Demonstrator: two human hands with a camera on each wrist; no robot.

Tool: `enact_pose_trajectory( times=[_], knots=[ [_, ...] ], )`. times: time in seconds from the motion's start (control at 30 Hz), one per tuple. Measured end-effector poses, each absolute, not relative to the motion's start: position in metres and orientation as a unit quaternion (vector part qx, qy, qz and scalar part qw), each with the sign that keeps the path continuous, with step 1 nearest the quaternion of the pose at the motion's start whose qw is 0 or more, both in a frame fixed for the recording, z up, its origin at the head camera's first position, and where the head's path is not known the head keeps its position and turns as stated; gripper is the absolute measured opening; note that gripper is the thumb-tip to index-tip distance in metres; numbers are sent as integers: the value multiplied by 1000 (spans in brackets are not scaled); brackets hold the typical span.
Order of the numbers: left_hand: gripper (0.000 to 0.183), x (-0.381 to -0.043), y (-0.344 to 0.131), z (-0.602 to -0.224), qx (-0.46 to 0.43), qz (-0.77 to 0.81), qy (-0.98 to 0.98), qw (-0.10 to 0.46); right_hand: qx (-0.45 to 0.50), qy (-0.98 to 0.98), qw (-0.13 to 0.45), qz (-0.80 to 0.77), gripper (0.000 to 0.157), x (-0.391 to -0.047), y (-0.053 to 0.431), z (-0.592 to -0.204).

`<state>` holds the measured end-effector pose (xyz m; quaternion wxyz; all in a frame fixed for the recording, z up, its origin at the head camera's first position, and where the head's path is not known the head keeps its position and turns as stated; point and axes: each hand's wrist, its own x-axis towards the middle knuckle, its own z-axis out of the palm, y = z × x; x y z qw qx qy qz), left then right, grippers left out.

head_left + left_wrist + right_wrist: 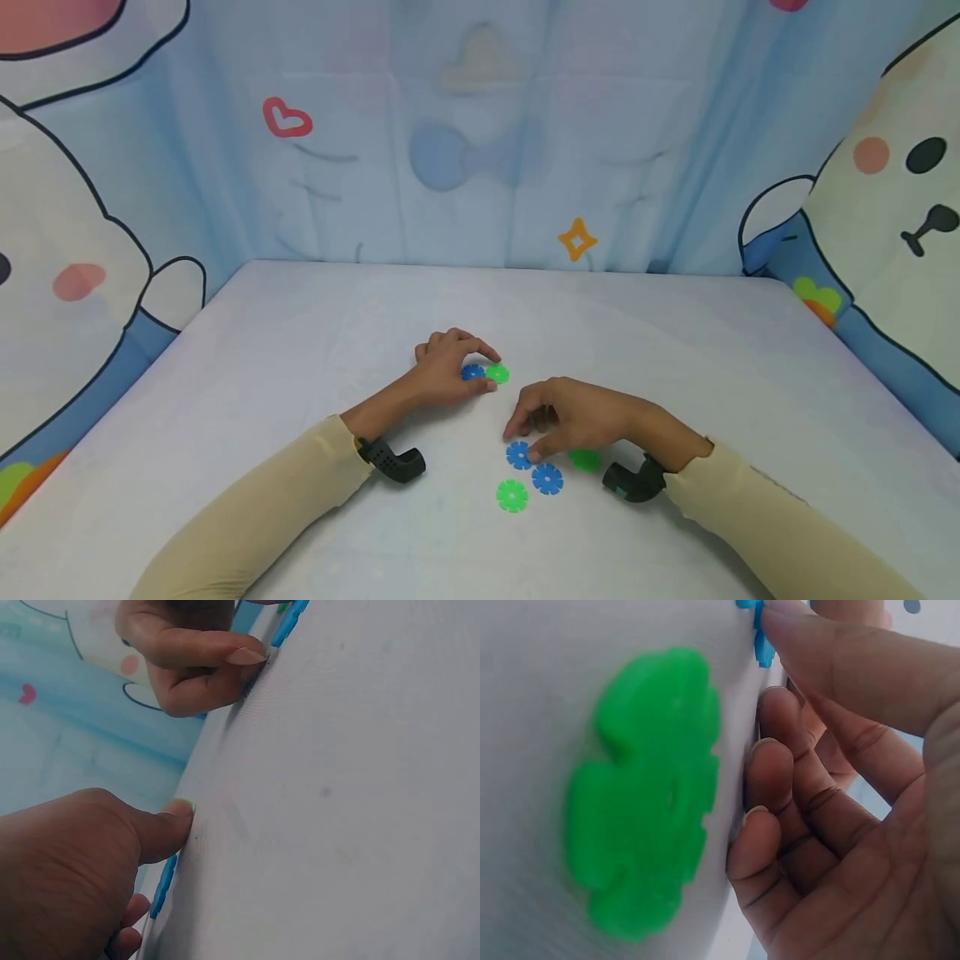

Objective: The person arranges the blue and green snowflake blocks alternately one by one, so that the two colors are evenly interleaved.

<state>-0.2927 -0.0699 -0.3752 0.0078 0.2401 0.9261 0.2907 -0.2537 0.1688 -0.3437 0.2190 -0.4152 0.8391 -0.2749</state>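
- Left hand (446, 372): grip clamped on far green disc (497, 375); far blue disc (472, 372) just left.
- Right hand (581, 414): thumb on mid blue disc (516, 455), index by far rim; can't tell if clamped.
- Nearer on worktop (337, 350): spare blue disc (547, 479), near green disc (512, 496).
- Step: seemingly picking up mid blue disc; next calls for firm pinch.

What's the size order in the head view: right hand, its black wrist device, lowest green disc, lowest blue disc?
1. Right hand
2. Black wrist device
3. Lowest green disc and lowest blue disc: too alike to rank
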Motion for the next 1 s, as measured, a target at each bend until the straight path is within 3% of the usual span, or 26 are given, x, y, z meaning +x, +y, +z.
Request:
enact_pose_trajectory(
  times=[1.0],
  knots=[
    [30,-290,-68,-374,235,282,930,0,-430,838,210,-262,26,-251,168,-345]
  ],
)
